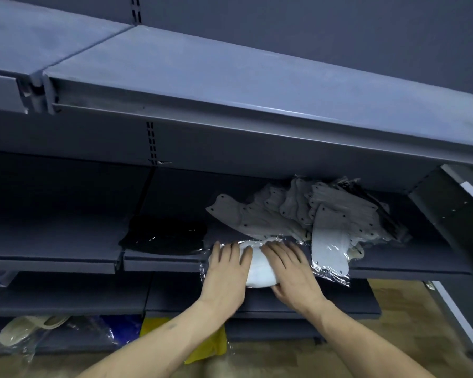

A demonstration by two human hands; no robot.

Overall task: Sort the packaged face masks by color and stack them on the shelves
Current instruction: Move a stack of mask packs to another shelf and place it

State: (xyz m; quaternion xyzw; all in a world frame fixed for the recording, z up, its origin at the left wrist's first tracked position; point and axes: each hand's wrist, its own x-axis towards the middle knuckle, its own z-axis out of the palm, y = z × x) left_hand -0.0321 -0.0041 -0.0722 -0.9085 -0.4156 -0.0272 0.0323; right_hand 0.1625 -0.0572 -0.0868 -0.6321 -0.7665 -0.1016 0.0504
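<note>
No writing can be read on any pack. Both hands lie flat, fingers straight, on a stack of white masks (257, 271) at the shelf (161, 261) front edge: left hand (225, 271), right hand (290, 268). Grey masks (284, 214) are heaped behind; black masks (164, 237) lie just left.

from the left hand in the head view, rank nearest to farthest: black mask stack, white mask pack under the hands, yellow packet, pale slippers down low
1. white mask pack: under the left hand, touching.
2. black mask stack: same shelf, to its left.
3. yellow packet: lower shelf, below.
4. pale slippers: far lower left.
</note>
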